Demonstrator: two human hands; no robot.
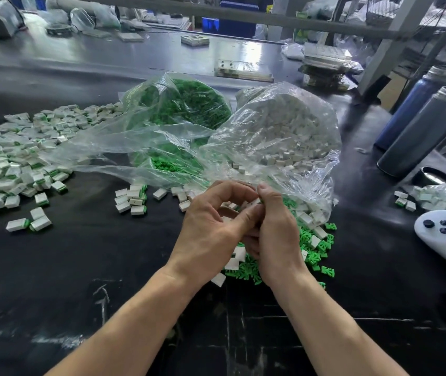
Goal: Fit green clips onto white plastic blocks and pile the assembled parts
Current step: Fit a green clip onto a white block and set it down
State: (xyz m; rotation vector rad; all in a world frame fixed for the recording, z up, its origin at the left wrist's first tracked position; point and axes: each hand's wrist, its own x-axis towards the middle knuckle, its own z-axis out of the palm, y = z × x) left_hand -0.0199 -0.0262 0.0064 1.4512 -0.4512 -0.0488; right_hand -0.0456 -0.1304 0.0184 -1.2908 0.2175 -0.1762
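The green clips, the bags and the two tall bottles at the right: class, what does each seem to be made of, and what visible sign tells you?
Green clips: likely moulded plastic, matt, uniform bright colour.
Bags: thin clear plastic film, glossy, crinkled, contents showing through.
Two tall bottles: probably metal, dark satin sheen with threaded necks; coated plastic is possible.
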